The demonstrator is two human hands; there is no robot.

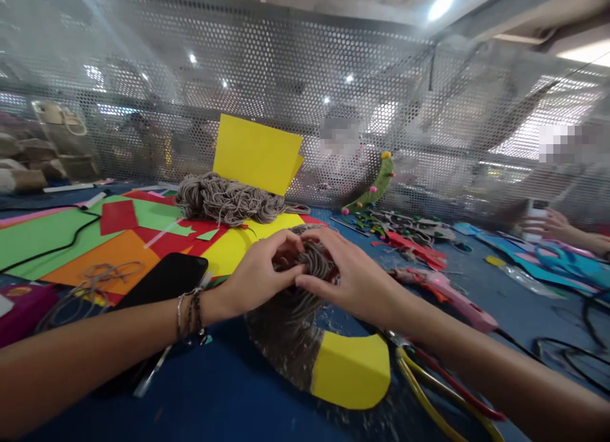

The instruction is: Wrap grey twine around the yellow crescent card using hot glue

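Note:
A curved yellow foam shape (350,369) lies on the blue table, most of it wrapped in grey-brown cord (286,340). My left hand (260,274) and my right hand (355,277) meet over its upper end. Both pinch and press the cord wrapping there, fingers curled. A bundle of the same loose cord (229,197) sits behind, in front of an upright yellow sheet (257,153).
Coloured foam sheets (71,239) and a black phone (164,280) lie at left. A pink glue gun (448,293) and yellow- and red-handled tools (438,391) lie at right. A perforated metal screen (286,80) stands behind. Another person's hand (555,226) rests at far right.

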